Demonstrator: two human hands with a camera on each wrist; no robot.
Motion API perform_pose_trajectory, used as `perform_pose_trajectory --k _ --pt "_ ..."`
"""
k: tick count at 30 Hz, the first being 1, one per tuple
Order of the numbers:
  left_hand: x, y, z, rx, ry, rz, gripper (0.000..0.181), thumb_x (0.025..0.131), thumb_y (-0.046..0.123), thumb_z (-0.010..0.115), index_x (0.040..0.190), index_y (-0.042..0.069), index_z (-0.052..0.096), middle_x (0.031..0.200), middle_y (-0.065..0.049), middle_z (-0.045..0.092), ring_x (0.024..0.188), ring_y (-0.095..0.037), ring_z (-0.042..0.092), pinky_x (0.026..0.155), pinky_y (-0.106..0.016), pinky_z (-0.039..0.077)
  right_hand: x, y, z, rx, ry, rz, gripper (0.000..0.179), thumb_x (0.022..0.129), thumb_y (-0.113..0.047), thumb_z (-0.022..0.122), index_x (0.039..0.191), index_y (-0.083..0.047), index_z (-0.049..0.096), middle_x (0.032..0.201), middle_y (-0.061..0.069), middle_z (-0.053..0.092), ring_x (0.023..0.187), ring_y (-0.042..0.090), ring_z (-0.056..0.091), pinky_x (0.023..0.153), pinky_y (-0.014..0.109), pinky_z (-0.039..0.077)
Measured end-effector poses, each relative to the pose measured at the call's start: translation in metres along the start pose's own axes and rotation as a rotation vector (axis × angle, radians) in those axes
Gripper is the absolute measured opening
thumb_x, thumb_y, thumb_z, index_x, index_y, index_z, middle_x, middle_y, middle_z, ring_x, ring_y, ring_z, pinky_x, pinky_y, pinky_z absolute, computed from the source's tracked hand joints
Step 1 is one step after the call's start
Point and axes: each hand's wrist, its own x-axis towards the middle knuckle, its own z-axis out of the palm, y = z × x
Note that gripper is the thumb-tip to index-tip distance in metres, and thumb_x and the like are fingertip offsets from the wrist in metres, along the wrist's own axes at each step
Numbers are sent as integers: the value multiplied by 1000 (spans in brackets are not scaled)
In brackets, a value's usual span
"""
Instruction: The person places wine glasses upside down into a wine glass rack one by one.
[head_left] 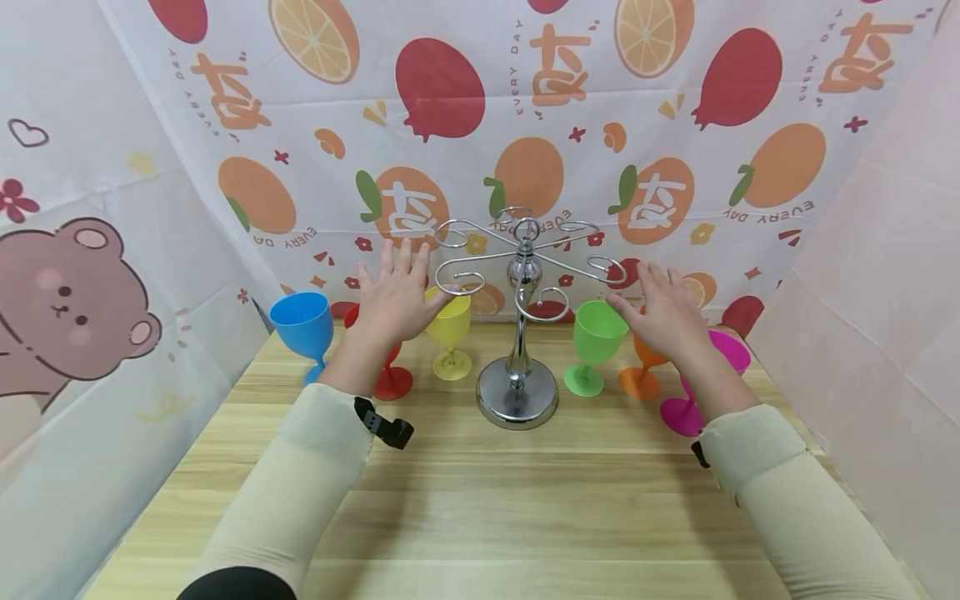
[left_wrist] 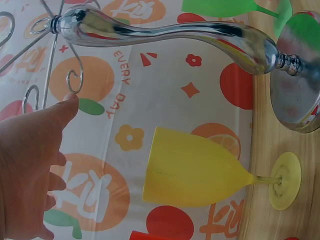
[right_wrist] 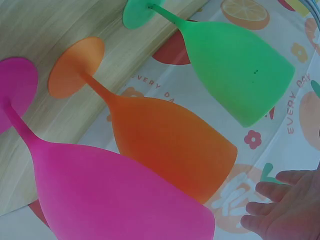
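Note:
A chrome stand (head_left: 519,392) with curled wire arms rises from the middle of the table. My left hand (head_left: 401,293) is spread with fingers straight, over the red goblet (head_left: 393,382) and beside the yellow goblet (head_left: 452,321). Its thumb overlaps a wire loop of the stand in the head view. My right hand (head_left: 662,307) also has its fingers extended, above the orange goblet (right_wrist: 170,142) and near the green goblet (head_left: 597,333). Both hands hold nothing. The red goblet is partly hidden behind the left hand and wrist.
A blue goblet (head_left: 302,325) stands at the far left, and a magenta goblet (head_left: 681,415) at the right, partly behind the right forearm. Fruit-printed cloth (head_left: 330,183) hangs behind the wooden table (head_left: 525,517). Pale cloth walls (head_left: 885,333) close in the sides.

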Motion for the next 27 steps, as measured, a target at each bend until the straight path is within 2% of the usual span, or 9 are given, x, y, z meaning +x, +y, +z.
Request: perform_pose_trajectory --k 5,12,16,19,23,27 --pt "0 1 2 -3 6 5 89 92 65 47 159 16 14 165 -16 7 151 -39 -5 111 -75 -2 -2 -1 1 5 3 -9 93 92 -73 36 159 -12 12 163 18 17 149 46 4 109 77 11" --pt "-3 8 9 -9 40 25 88 92 61 52 159 16 15 164 -16 13 152 -37 2 115 -71 3 -4 -5 7 31 10 -38 90 94 -69 40 158 -10 16 163 17 16 150 44 4 113 73 11" --pt "-6 17 13 -48 77 59 87 92 63 51 157 14 21 163 -15 17 152 -35 4 117 -68 3 -6 -8 13 54 11 -52 91 92 -71 39 158 -12 18 164 16 15 151 41 4 113 71 14" --pt "-9 23 18 -81 119 108 83 92 62 52 154 10 31 161 -15 22 152 -34 8 118 -65 6 -7 -11 17 67 7 -55 92 91 -73 40 158 -13 19 164 14 15 152 39 3 113 70 17" --pt "-13 33 25 -130 183 193 76 93 57 56 148 8 39 156 -15 32 149 -33 18 120 -60 14 -7 -17 24 74 -3 -63 90 91 -70 45 157 -13 22 164 13 16 151 39 8 114 68 20" --pt "-16 44 34 -199 220 249 69 93 51 61 145 9 42 150 -15 41 140 -34 34 115 -52 33 -7 -22 31 63 -13 -78 89 91 -68 49 157 -13 24 163 14 21 150 39 12 115 64 21"
